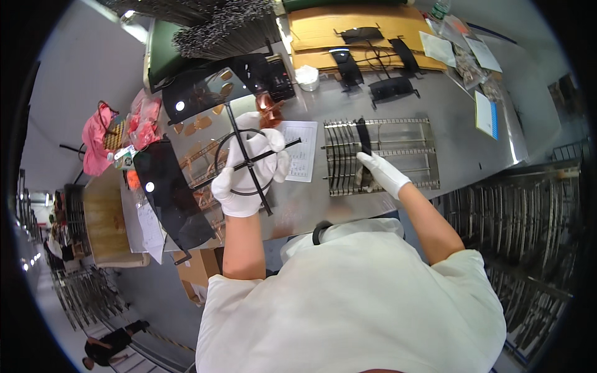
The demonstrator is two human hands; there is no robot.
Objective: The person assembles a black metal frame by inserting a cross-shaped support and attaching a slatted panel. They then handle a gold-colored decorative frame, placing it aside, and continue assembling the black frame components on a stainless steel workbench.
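Observation:
My left hand [239, 198], in a white glove, holds a black ring frame [250, 163] with crossed bars above the left part of the table; fingers and palm show behind the ring. My right hand [387, 174], also gloved, reaches over a metal slotted rack [404, 150] and closes on a black curved strip [363, 135]; its fingertips partly cover the strip's near end. Several thin dark strips [339, 158] stand side by side in the rack's left part. Between the hands, a printed sheet [305, 149] lies on the table.
Black curved panels [392, 90] surround another crossed frame near brown cardboard [317, 28]. A white cup [306, 78], copper-coloured pieces [268, 110] and dark glossy sheets [165, 193] lie around. Metal racks [522, 217] stand at right. A person [115, 345] is at the far lower left.

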